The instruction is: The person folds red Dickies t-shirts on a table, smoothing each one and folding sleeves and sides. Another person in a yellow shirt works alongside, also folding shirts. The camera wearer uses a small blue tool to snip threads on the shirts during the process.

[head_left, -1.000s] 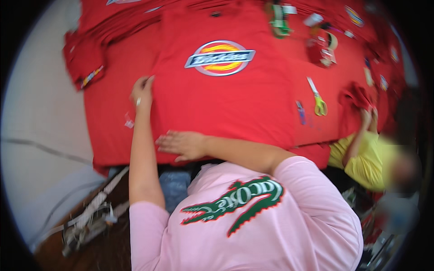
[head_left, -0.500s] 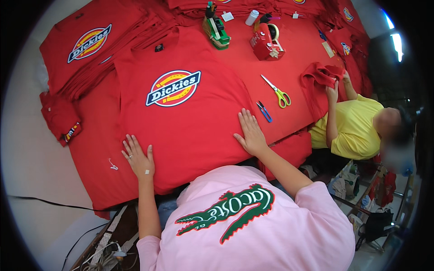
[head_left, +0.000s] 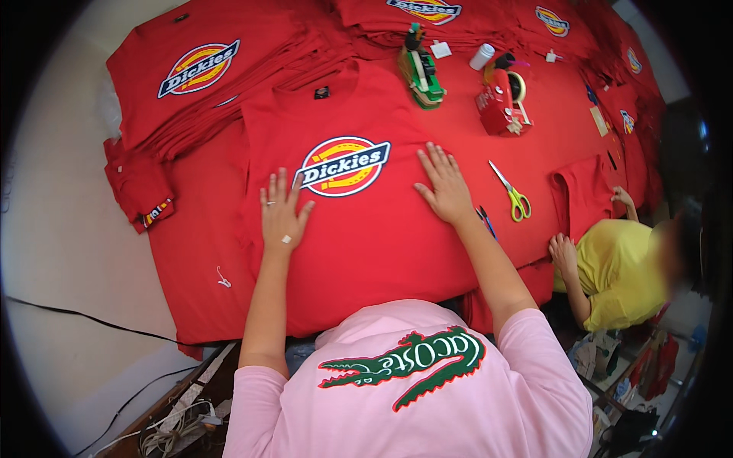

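A red T-shirt [head_left: 359, 252] with a round printed emblem lies spread in front of me, its collar at the far side. My left hand [head_left: 282, 210] rests flat on its left part, fingers apart, just left of the emblem; a small white sticker shows on the back of the hand. On the right part of the shirt my right hand [head_left: 445, 182] also lies flat and open. Just beyond my right wrist, partly covered by the forearm, are small blue thread snips [head_left: 485, 221]. Scissors with yellow-green handles [head_left: 512, 195] lie farther right.
Behind the shirt stand a green tape dispenser [head_left: 421, 72], a red tape dispenser [head_left: 505, 107] and a white cylinder [head_left: 482, 56]. Stacked red shirts [head_left: 221, 53] line the far edge. A folded red garment [head_left: 139, 187] lies left. At right, a person in yellow [head_left: 622, 267] handles red cloth [head_left: 582, 195].
Both my hands have slid away from me over the shirt, up to the emblem's height. The view has shifted, and the person at right has lowered the red cloth onto the table.
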The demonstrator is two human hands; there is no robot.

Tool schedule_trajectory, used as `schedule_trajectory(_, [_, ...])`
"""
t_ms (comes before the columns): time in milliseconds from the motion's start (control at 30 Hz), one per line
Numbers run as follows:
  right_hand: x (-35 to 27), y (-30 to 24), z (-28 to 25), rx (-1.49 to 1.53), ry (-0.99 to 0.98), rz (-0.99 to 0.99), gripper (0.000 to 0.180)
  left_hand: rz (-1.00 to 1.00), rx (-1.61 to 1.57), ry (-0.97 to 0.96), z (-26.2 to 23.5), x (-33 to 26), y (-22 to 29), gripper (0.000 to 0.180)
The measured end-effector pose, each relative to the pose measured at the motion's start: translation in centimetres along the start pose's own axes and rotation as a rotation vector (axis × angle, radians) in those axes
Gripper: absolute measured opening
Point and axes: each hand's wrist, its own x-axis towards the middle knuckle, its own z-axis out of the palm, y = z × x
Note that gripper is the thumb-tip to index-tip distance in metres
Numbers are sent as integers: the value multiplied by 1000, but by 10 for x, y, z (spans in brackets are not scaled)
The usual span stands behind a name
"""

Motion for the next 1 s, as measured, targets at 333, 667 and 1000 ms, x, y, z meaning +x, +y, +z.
schedule_trajectory(333, [122, 13, -1, 480, 276, 191, 56, -225, -258, 394, -27, 108, -66, 59])
schedule_trajectory(667, [265, 9, -25, 1554, -322, 953, 64, -913, -1788, -222, -43, 211, -104, 52])
schedule_trajectory(1000, [299, 25, -24, 2219, -194, 808, 33, -587, -2163, -54, -69, 219, -123, 50])
